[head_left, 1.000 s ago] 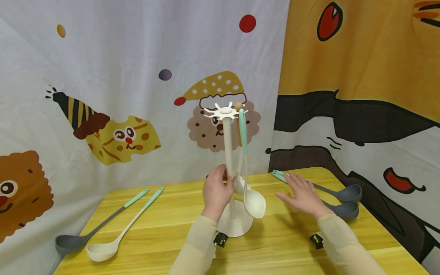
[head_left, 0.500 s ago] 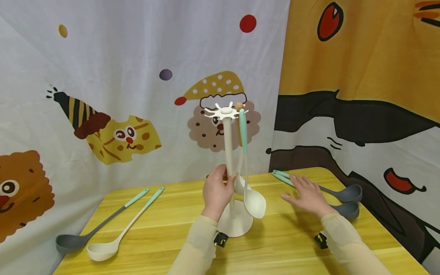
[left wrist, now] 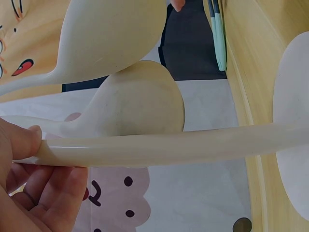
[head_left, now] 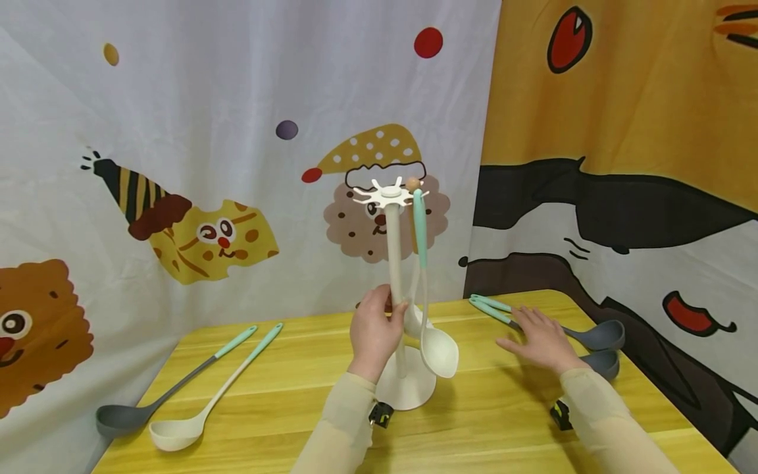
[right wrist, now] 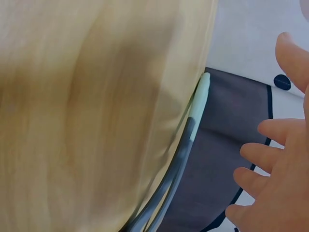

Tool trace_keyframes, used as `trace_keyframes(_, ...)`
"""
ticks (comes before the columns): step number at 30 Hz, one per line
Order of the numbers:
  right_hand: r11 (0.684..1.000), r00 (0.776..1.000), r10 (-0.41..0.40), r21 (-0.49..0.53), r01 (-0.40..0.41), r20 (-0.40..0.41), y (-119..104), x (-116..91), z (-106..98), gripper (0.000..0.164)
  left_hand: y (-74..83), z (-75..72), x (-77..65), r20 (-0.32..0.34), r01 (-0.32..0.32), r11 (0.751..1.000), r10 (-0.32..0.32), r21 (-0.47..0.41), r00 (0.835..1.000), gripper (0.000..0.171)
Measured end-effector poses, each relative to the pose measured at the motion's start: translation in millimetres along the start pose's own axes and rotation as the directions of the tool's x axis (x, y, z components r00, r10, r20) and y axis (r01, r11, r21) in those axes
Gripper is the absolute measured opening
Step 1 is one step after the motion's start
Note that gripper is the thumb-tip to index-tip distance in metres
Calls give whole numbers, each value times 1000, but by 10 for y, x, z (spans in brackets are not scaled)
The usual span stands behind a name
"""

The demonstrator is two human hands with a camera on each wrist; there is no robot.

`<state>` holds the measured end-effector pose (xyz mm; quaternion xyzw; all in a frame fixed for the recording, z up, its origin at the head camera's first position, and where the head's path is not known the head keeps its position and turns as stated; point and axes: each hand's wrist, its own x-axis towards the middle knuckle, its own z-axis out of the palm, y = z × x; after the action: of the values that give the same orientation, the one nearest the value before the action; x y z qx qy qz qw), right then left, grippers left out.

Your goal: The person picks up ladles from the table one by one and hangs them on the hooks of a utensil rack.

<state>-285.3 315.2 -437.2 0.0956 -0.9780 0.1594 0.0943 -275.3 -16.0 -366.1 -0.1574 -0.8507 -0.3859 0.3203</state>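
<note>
In the head view my left hand (head_left: 374,332) grips the pole of a white utensil stand (head_left: 393,253). The left wrist view shows thumb and fingers around that pole (left wrist: 169,147). From the stand's right side hangs a white spoon (head_left: 439,352) with a mint handle. Behind it hangs another white utensil (head_left: 412,321), partly hidden, with a tan handle. My right hand (head_left: 541,342) hovers, fingers spread, over two grey ladles (head_left: 603,334) with mint handles. In the right wrist view this hand (right wrist: 280,169) holds nothing and is apart from the ladle handles (right wrist: 199,104).
On the left of the wooden table (head_left: 284,395) lie a grey ladle (head_left: 127,418) and a white ladle (head_left: 177,431), both with mint handles. A printed cloth (head_left: 237,85) hangs behind the table and along its right side.
My right hand has moved a little to the right, uncovering more of the grey ladles' handles. My left hand and the stand have stayed in place.
</note>
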Motion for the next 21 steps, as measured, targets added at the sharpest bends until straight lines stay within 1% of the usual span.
trace_keyframes(7,1000,1000,13,-12,-12,14,82,-11,25,90,0,-1,-1,0,3,1000,-3,3,1000,18)
trace_keyframes(13,999,1000,24,-37,-24,5,134,-6,45,88,0,5,1,5,9,1000,-9,5,1000,18)
trace_keyframes(21,998,999,48,-50,-49,-21,200,-3,63,79,5,-4,1,9,20,1000,-20,-1,1000,18)
